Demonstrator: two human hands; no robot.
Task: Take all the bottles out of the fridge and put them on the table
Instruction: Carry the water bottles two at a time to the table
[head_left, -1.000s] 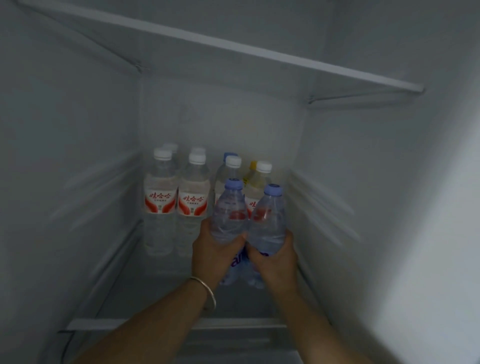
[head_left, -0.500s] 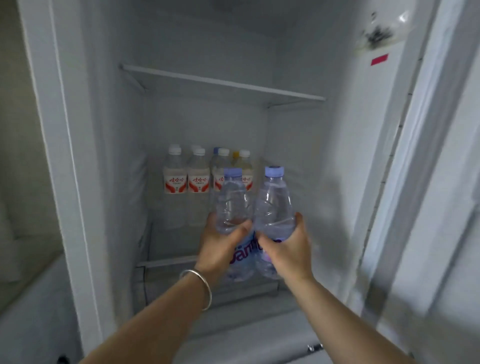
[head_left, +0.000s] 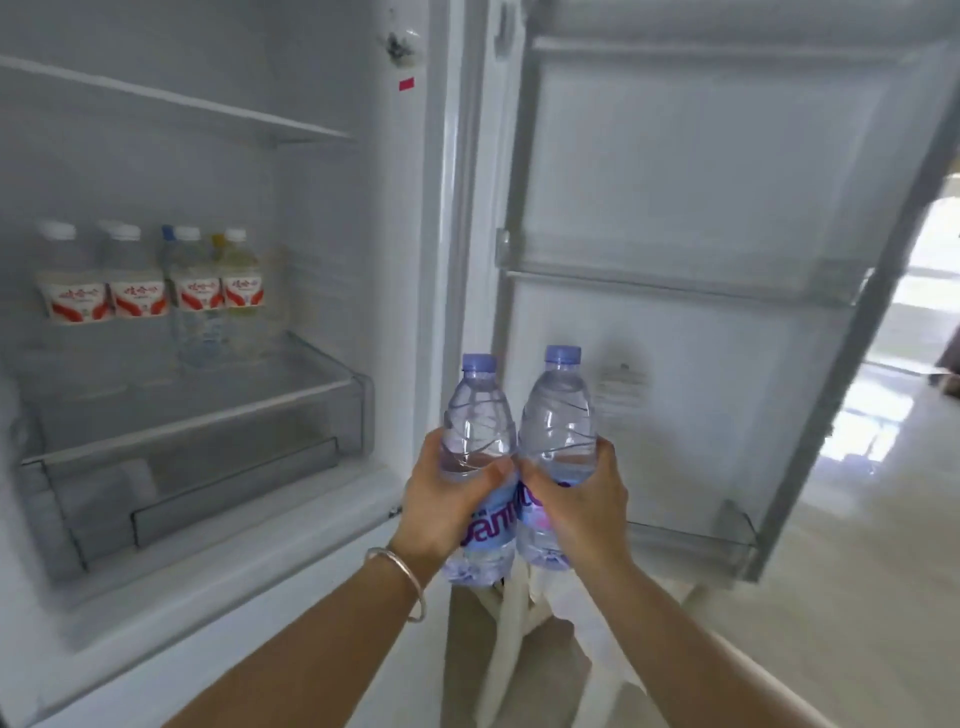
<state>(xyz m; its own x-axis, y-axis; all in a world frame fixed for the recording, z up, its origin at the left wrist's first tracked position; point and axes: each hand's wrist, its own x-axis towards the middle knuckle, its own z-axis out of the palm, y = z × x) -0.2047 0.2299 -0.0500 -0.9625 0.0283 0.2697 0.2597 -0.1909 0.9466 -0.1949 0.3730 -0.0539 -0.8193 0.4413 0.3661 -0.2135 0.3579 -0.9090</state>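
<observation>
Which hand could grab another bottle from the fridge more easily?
Likely the left hand: it is nearer the open fridge shelf with white-capped red-labelled bottles. But both hands already hold clear blue-capped bottles.

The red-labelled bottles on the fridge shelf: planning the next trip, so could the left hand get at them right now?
Probably not: the left hand grips a blue-capped bottle outside the fridge. The path to the red-labelled bottles looks clear.

Left hand (head_left: 445, 501), right hand (head_left: 582, 506) curled (side by side).
</observation>
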